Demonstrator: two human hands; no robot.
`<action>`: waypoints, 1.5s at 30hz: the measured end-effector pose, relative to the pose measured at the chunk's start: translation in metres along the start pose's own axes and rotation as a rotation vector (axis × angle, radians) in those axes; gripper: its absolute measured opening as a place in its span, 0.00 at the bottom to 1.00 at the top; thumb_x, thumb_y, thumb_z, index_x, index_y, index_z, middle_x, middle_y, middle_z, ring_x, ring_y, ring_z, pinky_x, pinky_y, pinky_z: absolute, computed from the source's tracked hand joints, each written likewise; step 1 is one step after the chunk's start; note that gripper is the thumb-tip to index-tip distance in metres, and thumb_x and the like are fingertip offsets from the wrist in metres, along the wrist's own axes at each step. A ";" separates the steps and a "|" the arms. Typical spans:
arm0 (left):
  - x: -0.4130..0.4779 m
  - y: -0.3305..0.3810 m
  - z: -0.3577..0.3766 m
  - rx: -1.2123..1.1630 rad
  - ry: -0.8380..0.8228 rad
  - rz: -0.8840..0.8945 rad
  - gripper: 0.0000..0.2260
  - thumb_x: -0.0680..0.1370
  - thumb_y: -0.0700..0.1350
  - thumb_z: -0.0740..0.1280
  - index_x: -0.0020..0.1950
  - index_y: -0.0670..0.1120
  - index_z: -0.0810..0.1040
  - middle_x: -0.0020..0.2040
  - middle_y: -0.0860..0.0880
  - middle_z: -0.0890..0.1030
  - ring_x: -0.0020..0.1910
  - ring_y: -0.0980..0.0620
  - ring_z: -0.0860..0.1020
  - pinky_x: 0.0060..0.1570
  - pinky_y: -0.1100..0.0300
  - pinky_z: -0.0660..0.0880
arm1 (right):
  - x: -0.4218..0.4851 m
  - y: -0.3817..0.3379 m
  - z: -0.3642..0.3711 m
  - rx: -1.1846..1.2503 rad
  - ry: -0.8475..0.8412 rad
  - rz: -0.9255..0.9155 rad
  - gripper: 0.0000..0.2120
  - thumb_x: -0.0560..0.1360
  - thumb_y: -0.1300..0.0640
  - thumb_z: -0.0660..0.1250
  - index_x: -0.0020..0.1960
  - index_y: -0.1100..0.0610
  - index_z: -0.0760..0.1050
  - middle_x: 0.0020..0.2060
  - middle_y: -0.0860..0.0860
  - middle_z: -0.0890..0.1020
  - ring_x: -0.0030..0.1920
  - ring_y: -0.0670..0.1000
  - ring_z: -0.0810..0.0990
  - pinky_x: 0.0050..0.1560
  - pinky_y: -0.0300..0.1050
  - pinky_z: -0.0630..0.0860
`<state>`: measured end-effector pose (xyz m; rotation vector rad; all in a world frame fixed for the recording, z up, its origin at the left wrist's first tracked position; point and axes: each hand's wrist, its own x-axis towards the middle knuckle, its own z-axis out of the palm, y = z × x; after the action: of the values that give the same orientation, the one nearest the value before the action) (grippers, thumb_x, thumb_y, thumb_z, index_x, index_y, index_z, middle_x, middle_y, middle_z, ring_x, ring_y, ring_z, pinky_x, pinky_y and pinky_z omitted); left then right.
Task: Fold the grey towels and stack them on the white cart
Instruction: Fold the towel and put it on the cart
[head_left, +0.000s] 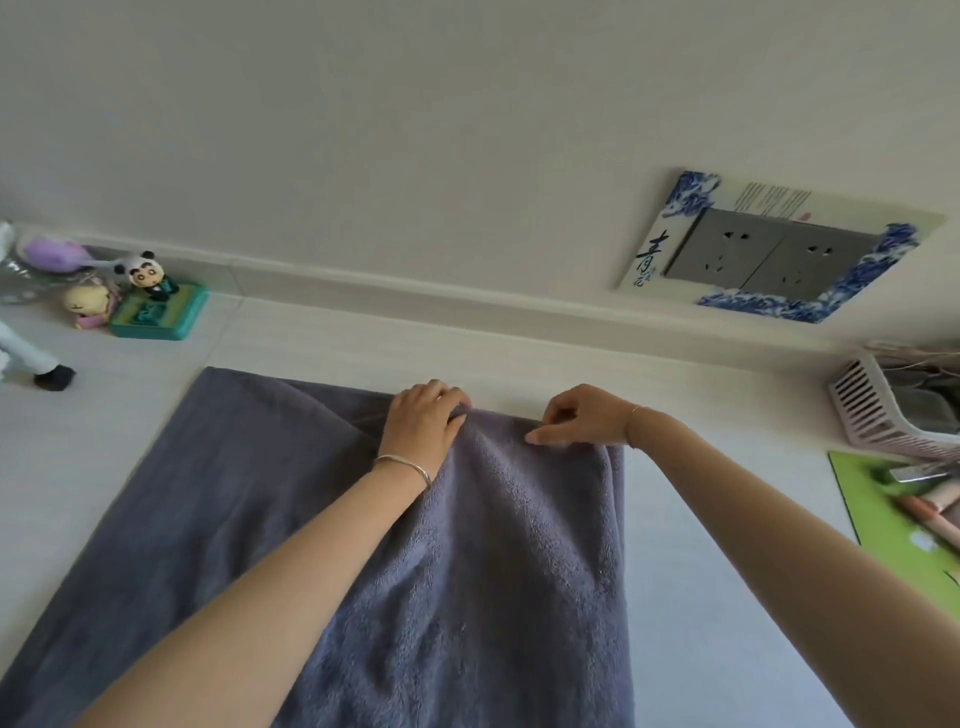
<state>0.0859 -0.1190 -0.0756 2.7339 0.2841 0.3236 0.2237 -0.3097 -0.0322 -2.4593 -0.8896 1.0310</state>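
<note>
Grey towel (467, 545); both hands (498, 421) grip its far edge.

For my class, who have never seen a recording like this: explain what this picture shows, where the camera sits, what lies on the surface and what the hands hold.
There is no machine here. One wide-angle camera worn on a person's head looks forward and down at two bare hands. A grey terry towel lies spread on a pale surface against a wall. The left hand grips the towel's far edge; the right hand pinches the same edge. Cartoon figurines stand far left, a pink slatted basket and a green mat sit at the right.
</note>
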 end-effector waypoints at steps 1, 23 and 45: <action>-0.002 0.000 0.009 -0.016 0.002 -0.030 0.05 0.74 0.42 0.67 0.48 0.46 0.80 0.45 0.46 0.79 0.44 0.42 0.78 0.46 0.51 0.72 | 0.001 0.007 -0.004 -0.019 -0.058 0.008 0.15 0.70 0.44 0.72 0.36 0.54 0.75 0.29 0.46 0.72 0.33 0.45 0.69 0.38 0.38 0.66; 0.006 -0.023 -0.012 -0.082 -0.113 0.094 0.21 0.73 0.59 0.52 0.46 0.46 0.77 0.43 0.49 0.78 0.45 0.46 0.75 0.46 0.55 0.67 | -0.018 0.049 -0.002 -0.229 0.115 -0.008 0.15 0.77 0.44 0.63 0.34 0.49 0.70 0.36 0.50 0.76 0.43 0.54 0.74 0.43 0.43 0.66; -0.069 0.022 0.011 0.193 -0.357 -0.054 0.38 0.68 0.65 0.27 0.77 0.55 0.41 0.78 0.52 0.44 0.77 0.47 0.42 0.72 0.45 0.39 | -0.127 0.037 0.108 0.545 0.858 0.264 0.23 0.76 0.51 0.66 0.69 0.54 0.66 0.67 0.49 0.68 0.62 0.48 0.70 0.65 0.44 0.67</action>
<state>0.0265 -0.1588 -0.0901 2.8971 0.3025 -0.2184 0.0912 -0.4146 -0.0586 -2.2054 0.0005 0.1518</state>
